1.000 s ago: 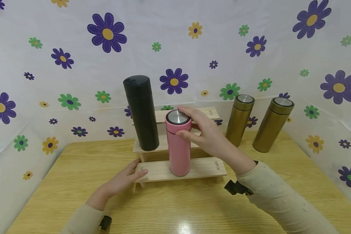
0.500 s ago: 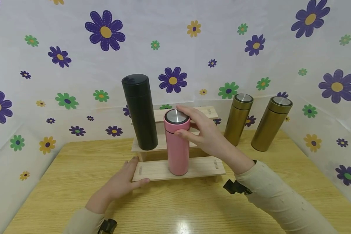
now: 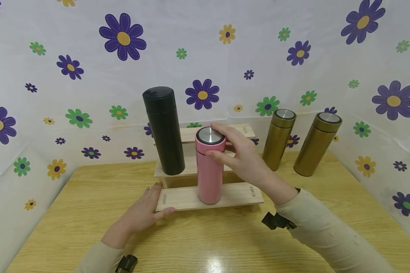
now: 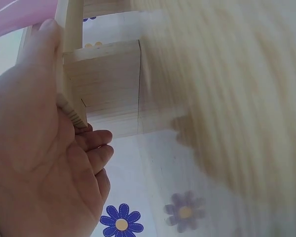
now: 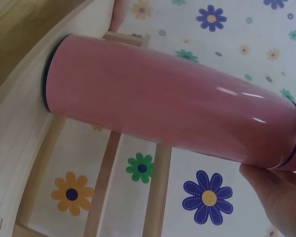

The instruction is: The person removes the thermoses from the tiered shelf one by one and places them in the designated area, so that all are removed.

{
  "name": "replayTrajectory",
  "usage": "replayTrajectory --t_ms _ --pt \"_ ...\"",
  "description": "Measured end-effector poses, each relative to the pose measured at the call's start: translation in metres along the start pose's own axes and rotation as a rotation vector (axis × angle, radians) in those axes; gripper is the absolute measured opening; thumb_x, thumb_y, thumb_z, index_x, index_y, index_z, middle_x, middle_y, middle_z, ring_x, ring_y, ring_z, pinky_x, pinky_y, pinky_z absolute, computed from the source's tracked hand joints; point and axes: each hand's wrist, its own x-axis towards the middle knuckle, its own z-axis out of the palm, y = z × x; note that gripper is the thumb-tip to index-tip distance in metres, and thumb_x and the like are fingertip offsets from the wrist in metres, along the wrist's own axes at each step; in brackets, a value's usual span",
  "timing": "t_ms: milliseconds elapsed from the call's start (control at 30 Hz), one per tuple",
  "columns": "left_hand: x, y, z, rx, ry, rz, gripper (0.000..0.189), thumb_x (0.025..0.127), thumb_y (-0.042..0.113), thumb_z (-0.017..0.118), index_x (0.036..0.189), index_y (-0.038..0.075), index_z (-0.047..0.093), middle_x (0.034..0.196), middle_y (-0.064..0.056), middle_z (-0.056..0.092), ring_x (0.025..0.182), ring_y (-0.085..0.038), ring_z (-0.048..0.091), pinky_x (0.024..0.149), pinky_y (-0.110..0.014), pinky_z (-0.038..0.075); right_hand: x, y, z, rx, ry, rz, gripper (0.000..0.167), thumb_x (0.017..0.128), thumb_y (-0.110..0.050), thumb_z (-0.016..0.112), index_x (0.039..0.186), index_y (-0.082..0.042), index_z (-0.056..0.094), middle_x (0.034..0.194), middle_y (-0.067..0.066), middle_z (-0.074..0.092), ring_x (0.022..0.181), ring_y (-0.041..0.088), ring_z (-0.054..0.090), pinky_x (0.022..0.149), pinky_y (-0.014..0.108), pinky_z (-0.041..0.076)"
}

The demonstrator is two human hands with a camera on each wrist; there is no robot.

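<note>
A pink thermos bottle [image 3: 210, 174] with a steel-topped lid stands upright on the lowest step of a light wooden three-tier stand [image 3: 182, 198]. My right hand [image 3: 244, 157] grips the bottle near its top, thumb across the front and fingers round the far side. In the right wrist view, the bottle's dark base [image 5: 48, 74] sits on the board. My left hand [image 3: 141, 210] holds the left end of that lowest board, thumb along its front edge. The left wrist view has the fingertips [image 4: 99, 148] bent round the board's end [image 4: 71, 111]. A taller black thermos [image 3: 165, 136] stands on the middle step's left side.
Two gold thermos bottles [image 3: 279, 140] [image 3: 317, 144] stand on the wooden table [image 3: 205, 239], to the right of the stand. Behind and at both sides hangs a white cloth [image 3: 171, 30] with printed flowers. Each wrist wears a small black camera [image 3: 276, 220].
My left thumb has come down from the board's top to its front edge, and the fingers lie closer along its end. The pink thermos has shifted slightly right with my right hand.
</note>
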Motion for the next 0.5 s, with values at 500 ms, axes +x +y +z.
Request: replayTrajectory --t_ms 500 --pt "-0.002 0.002 0.003 0.006 0.03 0.022 0.1 0.089 0.065 0.048 0.148 -0.01 0.016 0.152 -0.029 0.02 0.14 -0.041 0.019 0.115 -0.048 0.013 -0.029 0.005 -0.05 -0.13 0.224 -0.022 0.066 0.077 0.0 0.075 0.138 -0.006 0.051 0.134 0.009 0.055 0.111 0.023 0.059 0.083 0.017 0.051"
